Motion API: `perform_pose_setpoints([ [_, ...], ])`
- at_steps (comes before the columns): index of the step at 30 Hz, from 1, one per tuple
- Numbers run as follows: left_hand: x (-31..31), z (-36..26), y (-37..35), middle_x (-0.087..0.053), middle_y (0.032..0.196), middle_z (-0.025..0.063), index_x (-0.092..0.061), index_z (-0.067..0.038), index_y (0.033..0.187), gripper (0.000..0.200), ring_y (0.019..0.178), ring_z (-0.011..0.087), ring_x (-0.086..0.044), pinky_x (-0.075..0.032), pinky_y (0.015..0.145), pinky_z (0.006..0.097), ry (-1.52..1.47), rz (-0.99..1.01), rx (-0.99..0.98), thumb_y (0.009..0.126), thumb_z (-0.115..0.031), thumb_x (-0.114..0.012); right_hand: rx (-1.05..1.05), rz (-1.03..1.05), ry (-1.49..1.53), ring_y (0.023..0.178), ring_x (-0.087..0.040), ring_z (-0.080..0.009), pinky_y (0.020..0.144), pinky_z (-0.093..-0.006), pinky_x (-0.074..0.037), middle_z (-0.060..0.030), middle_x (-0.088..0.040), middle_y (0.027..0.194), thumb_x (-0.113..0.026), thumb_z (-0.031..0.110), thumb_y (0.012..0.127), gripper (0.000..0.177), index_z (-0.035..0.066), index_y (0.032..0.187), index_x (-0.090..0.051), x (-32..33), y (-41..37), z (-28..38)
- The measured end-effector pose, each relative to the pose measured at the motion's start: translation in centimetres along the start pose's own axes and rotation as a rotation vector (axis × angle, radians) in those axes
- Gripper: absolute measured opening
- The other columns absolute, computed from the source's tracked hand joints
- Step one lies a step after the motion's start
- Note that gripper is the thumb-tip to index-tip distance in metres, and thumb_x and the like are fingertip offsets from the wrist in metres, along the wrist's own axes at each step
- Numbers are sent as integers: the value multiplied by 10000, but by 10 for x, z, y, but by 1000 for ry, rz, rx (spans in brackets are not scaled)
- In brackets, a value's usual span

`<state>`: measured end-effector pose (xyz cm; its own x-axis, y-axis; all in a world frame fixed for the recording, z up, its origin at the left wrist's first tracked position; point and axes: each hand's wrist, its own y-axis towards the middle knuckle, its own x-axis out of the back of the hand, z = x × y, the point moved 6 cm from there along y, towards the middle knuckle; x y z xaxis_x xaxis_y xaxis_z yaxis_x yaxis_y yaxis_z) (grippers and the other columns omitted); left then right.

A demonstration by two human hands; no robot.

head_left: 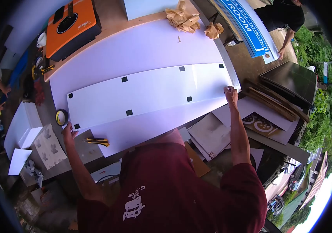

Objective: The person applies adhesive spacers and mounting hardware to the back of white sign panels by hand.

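Observation:
A long white panel [154,90] with several small black squares along its edges lies across a larger white sheet [127,48]. At its near left corner, my left hand [69,133] is closed on the edge, its fingers partly hidden. My right hand [231,95] pinches the near right corner. Just beyond my left hand is a roll of black tape [61,117] with a yellow core. A yellow and black utility knife [97,141] lies on the near side of the panel, to the right of my left hand.
Crumpled brown paper [183,18] and an orange guitar-printed case [72,28] sit at the far side. A blue lettered sign [243,27] is at the upper right, with another person's hand [281,53] near it. Wooden strips [273,103] lie at right.

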<state>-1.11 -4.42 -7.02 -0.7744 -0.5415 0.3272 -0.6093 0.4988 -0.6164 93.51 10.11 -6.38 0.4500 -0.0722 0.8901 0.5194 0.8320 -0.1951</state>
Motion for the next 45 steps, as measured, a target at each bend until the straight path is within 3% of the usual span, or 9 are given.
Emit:
perform_pose_setpoints([
  [9, 44, -69, -95, -669, 902, 19, -682, -59, 1197, 428, 725, 130, -600, -417, 536, 291, -5, -18, -182, 862, -316, -754, 1032, 169, -174, 1442, -299, -384, 1181, -538, -266, -165, -321, 1553, -876, 462, 665, 1094, 118, 1536, -310, 4, -119, 118],
  [16, 48, -154, -169, -710, 1019, 54, -673, -66, 1259, 420, 711, 121, -626, -372, 452, 242, -42, 30, -280, 855, -174, -709, 1201, -147, -70, 1164, -597, -334, 962, -455, -478, -138, -625, 1238, -605, -54, 618, 652, 9, 1266, -599, 55, -102, 150],
  [18, 60, -161, -161, -687, 1107, 73, -681, -80, 1244, 425, 773, 131, -628, -375, 460, 243, 124, 117, -638, 825, -143, -705, 1255, -223, -34, 1032, -662, -305, 883, -431, -508, -120, -686, 1084, -609, -61, 627, 609, 23, 1230, -626, 87, -85, 167],
  [20, 53, -162, -149, -687, 1051, 63, -706, -72, 1133, 332, 764, 112, -640, -447, 511, 228, -121, 42, -124, 806, -124, -729, 1292, -143, -45, 861, -684, -264, 784, -396, -522, -83, -694, 888, -679, -21, 699, 379, 57, 1069, -658, 113, -69, 182],
  [26, 9, -144, -66, -676, 748, 3, -703, -57, 1107, 257, 550, 67, -595, -481, 485, 221, -286, 200, -22, 860, -127, -701, 1250, 20, -156, 729, -678, -230, 668, -379, -513, -23, -686, 782, -777, 157, 799, 196, 125, 923, -629, 150, -57, 193],
  [34, -129, -23, -88, -638, 794, 18, -657, -105, 1026, 215, 607, 141, -584, -547, 626, 361, -252, 110, 75, 874, -249, -703, 1105, 61, -233, 692, -678, -283, 627, -410, -522, -63, -693, 780, -788, 178, 785, 166, 103, 875, -671, 201, -78, 202],
  [38, -329, 34, -234, -640, 1192, 196, -478, 1, 1342, 490, 1046, 317, -676, -549, 904, 467, -246, 894, 263, 937, -166, -697, 984, 121, -248, 645, -678, -289, 587, -414, -510, -77, -697, 730, -779, 195, 798, 153, 112, 867, -671, 211, -85, 201],
  [42, -432, 29, -277, -289, 1595, 128, -240, -34, 1555, 793, 1470, 370, -305, -275, 1186, 529, -759, 1177, 79, 925, -170, -702, 890, 239, -247, 649, -684, -300, 591, -406, -501, -107, -706, 732, -799, 218, 786, 193, 79, 863, -690, 213, -90, 198],
  [45, -462, 28, -283, -640, 1200, 10, -633, -121, 1144, 185, 1315, 247, -518, -335, 1180, 537, -1075, 1041, 243, 983, -38, -593, 875, 313, -172, 623, -679, -271, 594, -376, -497, -120, -694, 711, -789, 151, 794, 171, 43, 880, -688, 213, -88, 184],
])
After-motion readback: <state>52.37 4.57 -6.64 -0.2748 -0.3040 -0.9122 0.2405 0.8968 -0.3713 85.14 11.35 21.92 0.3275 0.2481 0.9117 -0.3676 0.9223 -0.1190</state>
